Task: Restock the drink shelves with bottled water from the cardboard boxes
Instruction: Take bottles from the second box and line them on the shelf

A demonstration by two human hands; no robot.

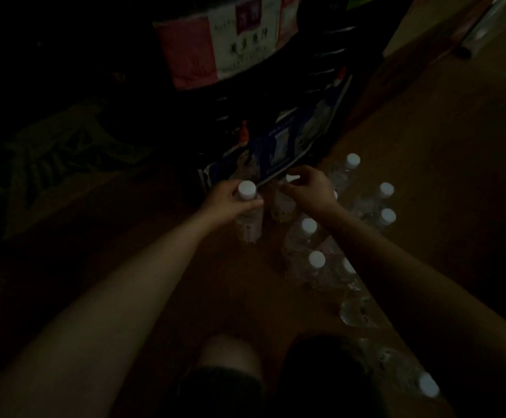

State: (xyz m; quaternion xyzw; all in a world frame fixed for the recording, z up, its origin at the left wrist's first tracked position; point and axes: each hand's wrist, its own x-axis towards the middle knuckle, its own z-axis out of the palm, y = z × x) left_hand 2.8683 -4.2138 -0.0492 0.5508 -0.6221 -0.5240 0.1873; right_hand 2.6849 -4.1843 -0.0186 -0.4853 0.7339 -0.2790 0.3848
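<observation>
Dim scene, brown floor [426, 146]. Left hand [230, 200] clamped round neck of clear white-capped plastic water bottle [247, 212], upright at centre. Right hand [309, 188], fingers curled over second bottle's white cap [292, 178]; grip unclear. More white-capped bottles [309, 227] standing at 4 o'clock.

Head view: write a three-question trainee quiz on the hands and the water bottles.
1. True or false: the left hand holds a white-capped bottle in its grip.
2. The right hand is: A) flat on the floor, B) on a second bottle near the blue-printed pack, C) out of view.
3. Fill in: the loose bottles standing under the right forearm, such as this one, have ____ caps.

Key: 1 true. 2 B; the scene is too dark to tell how firm that grip is. 3 white.
</observation>
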